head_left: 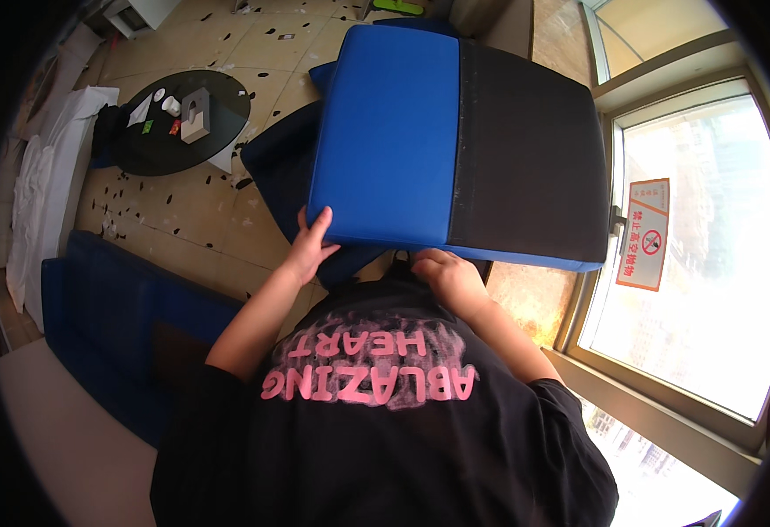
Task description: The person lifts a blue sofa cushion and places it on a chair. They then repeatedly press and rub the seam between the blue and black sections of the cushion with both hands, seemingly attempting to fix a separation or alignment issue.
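Observation:
A large sofa cushion [385,138] is before me, one part bright blue and the other a black fabric panel [530,151]. My left hand [309,247] grips its near left corner, the thumb on the blue face and the other fingers around the side. Close against the near edge is my right hand [451,277], its fingers curled. Whether those fingers hold the edge is hidden. Beneath and left of the cushion, dark blue upholstered pieces [283,158] show partly.
A round dark table [227,141] at left carries a tissue box [195,118], a white cup [171,106] and small packets. Dark scraps litter the tiled floor [181,204]. A blue sofa [105,290] is at lower left. On the right, a window [707,316] bears a warning sign [643,235].

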`<action>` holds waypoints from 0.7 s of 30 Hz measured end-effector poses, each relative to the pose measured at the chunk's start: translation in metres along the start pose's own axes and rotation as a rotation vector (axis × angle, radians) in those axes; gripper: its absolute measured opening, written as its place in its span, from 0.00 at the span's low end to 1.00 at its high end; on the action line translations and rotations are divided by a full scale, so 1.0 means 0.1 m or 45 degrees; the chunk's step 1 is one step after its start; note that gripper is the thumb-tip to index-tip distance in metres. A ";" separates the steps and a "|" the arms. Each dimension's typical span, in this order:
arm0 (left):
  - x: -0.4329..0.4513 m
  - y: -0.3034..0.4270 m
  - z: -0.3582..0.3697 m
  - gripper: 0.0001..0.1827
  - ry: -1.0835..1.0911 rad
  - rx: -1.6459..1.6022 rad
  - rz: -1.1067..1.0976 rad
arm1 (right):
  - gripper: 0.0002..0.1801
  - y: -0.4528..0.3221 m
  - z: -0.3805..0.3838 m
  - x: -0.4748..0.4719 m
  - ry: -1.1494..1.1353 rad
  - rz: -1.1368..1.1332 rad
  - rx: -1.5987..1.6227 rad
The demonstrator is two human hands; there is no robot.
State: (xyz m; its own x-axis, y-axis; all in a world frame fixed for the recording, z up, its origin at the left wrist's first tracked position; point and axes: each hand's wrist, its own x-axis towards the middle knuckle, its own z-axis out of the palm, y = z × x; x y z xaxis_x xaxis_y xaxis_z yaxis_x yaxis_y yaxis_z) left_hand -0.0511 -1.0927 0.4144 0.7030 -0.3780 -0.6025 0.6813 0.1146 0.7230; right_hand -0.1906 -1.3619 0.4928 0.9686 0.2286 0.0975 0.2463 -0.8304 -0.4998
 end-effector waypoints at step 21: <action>-0.10 -0.11 -0.20 0.31 0.241 0.427 0.490 | 0.04 0.57 -0.64 0.54 0.028 0.326 -0.525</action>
State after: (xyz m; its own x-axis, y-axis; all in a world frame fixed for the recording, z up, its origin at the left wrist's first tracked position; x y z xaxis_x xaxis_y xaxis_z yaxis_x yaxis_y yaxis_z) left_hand -0.0614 -1.0721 0.4056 0.9343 -0.1913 -0.3009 0.2866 -0.0992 0.9529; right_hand -0.1226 -1.4293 0.5244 0.9992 -0.0168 0.0362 -0.0120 -0.9917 -0.1279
